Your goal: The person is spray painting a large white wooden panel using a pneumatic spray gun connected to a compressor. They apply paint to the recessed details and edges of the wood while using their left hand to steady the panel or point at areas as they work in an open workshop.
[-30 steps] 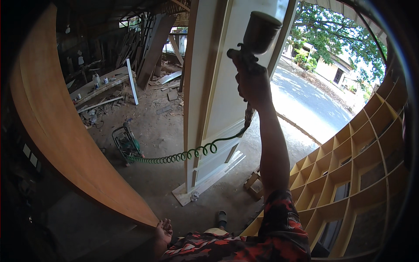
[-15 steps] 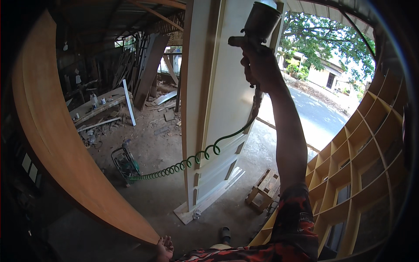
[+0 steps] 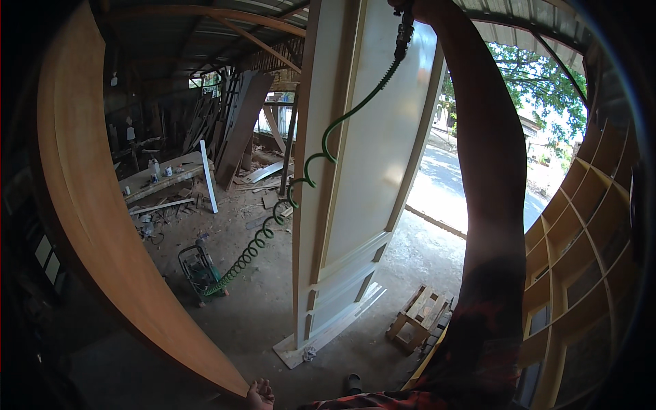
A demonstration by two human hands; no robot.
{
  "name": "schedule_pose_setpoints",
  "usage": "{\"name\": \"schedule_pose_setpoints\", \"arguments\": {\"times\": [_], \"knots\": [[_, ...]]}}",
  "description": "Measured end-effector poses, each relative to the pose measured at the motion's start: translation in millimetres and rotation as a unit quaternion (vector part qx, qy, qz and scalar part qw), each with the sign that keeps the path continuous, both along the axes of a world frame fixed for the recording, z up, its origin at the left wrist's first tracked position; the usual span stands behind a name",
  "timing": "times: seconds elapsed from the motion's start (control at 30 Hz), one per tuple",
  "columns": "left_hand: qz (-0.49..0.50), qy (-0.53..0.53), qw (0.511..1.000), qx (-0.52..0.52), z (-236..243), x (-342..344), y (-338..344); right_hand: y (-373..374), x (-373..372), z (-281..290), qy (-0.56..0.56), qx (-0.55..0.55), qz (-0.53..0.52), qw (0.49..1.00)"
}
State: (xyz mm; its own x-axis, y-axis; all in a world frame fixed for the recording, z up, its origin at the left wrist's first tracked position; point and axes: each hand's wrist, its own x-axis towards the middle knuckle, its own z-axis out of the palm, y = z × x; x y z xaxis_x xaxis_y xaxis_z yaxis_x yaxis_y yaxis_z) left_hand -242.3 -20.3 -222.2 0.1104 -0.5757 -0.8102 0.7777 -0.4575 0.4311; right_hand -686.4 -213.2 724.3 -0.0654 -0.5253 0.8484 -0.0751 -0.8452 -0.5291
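Observation:
My right hand [image 3: 422,9] is raised at the top edge, closed around the handle of a spray gun [image 3: 404,15], most of which is out of the picture. A green coiled air hose [image 3: 326,140] hangs from the gun's lower end and runs down to a green air compressor [image 3: 199,270] on the floor. In front of me stands a tall pale panelled wooden piece [image 3: 389,137], upright on a board [image 3: 290,352]. My left hand [image 3: 260,395] is low at the bottom edge, beside the orange-brown wooden panel [image 3: 116,205], loosely curled with fingers apart and nothing visible in it.
A yellowish shelf unit with many compartments [image 3: 570,273] rises at the right. A small wooden pallet-like stand [image 3: 420,318] sits on the floor. Behind, a workbench [image 3: 167,178] holds bottles, with leaning boards [image 3: 246,130] and wood scraps near it. A road shows outside.
My right hand and the spray gun have moved up, so the gun's cup has left the picture. The hose is stretched more steeply upward. My left hand stays low by the orange-brown panel.

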Motion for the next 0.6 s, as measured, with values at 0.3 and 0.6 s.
{"name": "schedule_pose_setpoints", "arguments": {"times": [0.3,0.6], "knots": [[0.024,0.066,0.997,-0.04,-71,44,11,13,-7,-77,0.037,0.1,-0.054,0.993],[-0.012,0.086,0.993,-0.074,-96,77,5,-11,-43,-74,0.101,0.106,-0.072,0.987]]}}
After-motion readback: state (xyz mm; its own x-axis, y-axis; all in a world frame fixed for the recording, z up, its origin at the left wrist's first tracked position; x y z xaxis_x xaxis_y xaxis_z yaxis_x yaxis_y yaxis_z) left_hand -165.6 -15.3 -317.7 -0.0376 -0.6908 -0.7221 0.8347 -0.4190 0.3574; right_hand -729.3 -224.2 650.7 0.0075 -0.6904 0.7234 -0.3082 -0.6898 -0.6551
